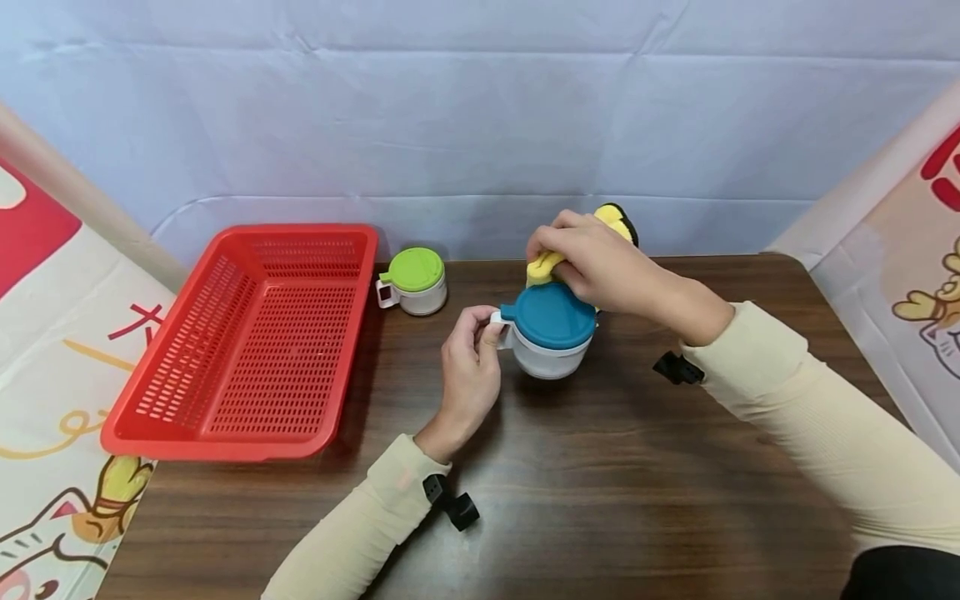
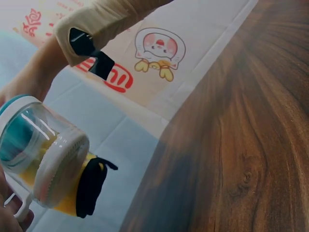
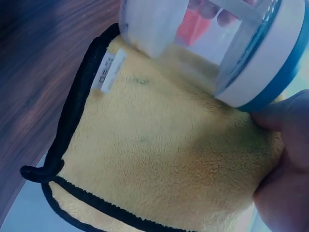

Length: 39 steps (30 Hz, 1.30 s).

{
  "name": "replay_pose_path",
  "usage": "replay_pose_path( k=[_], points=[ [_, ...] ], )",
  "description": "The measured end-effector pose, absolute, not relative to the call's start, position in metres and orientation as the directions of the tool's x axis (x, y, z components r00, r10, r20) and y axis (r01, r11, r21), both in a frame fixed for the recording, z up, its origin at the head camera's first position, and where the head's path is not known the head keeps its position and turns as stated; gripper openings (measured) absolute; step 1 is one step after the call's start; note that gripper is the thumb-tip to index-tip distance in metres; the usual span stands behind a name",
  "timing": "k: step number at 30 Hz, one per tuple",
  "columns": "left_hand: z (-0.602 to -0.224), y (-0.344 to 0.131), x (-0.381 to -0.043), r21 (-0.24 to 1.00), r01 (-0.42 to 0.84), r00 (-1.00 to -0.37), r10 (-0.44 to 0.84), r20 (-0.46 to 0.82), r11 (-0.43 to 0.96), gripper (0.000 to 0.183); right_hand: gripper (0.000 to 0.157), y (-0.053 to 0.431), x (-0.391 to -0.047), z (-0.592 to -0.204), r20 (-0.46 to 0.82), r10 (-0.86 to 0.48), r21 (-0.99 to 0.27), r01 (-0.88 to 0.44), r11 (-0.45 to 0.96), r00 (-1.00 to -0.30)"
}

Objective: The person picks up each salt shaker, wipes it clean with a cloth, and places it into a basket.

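Note:
A clear seasoning jar with a blue lid is tilted above the wooden table. My left hand grips its white handle between thumb and fingers. In my right hand is a yellow cloth with black edging, pinched behind the jar near the lid. The right wrist view shows the cloth spread along the jar's side, thumb close to the lid rim. Through the clear wall in the left wrist view, the jar shows yellow cloth behind it.
A red plastic basket with perforated sides stands on the table's left. Beside it, near the back edge, sits a second jar with a green lid. A pale cloth backdrop rises behind the table.

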<state>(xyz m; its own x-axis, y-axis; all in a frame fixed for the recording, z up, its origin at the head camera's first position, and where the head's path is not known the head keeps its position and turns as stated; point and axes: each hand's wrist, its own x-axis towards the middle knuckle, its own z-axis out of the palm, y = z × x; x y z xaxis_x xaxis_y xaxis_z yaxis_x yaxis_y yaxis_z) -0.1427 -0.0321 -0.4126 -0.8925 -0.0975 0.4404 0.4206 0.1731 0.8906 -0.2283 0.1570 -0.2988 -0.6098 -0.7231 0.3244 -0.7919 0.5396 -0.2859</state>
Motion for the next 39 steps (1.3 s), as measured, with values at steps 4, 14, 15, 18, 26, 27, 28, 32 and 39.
replay_pose_path(
  k=[4,14,15,18,26,27,28,32,39],
  points=[
    [-0.413,-0.032,-0.143,0.891,0.42,-0.893,-0.096,0.44,0.171,0.016,0.02,0.151,-0.227,-0.299,0.323,-0.737,-0.284,-0.803,0.523,-0.594],
    [-0.411,-0.031,-0.141,0.896,0.406,-0.899,-0.097,0.427,0.182,0.016,0.017,0.138,-0.221,-0.298,0.304,-0.763,-0.26,-0.82,0.509,-0.57],
    [-0.412,-0.031,-0.141,0.895,0.405,-0.899,-0.097,0.427,0.185,0.017,0.016,0.137,-0.22,-0.298,0.306,-0.769,-0.252,-0.827,0.502,-0.56],
    [-0.412,-0.031,-0.141,0.896,0.403,-0.901,-0.095,0.424,0.185,0.018,0.015,0.135,-0.218,-0.299,0.317,-0.781,-0.239,-0.842,0.483,-0.538],
    [-0.412,-0.032,-0.142,0.896,0.408,-0.899,-0.097,0.428,0.176,0.016,0.018,0.133,-0.217,-0.302,0.347,-0.786,-0.249,-0.859,0.448,-0.511],
    [-0.412,-0.032,-0.141,0.896,0.408,-0.898,-0.098,0.428,0.176,0.017,0.018,0.133,-0.217,-0.303,0.35,-0.789,-0.248,-0.862,0.442,-0.505],
    [-0.412,-0.032,-0.141,0.896,0.408,-0.898,-0.098,0.429,0.178,0.017,0.018,0.133,-0.217,-0.303,0.352,-0.792,-0.246,-0.866,0.436,-0.499],
    [-0.413,-0.032,-0.141,0.896,0.407,-0.899,-0.098,0.427,0.178,0.018,0.018,0.133,-0.217,-0.304,0.356,-0.797,-0.234,-0.872,0.429,-0.488],
    [-0.413,-0.031,-0.142,0.893,0.418,-0.892,-0.114,0.438,0.164,0.018,0.02,0.137,-0.218,-0.301,0.413,-0.727,-0.239,-0.836,0.494,-0.548]
  ],
)
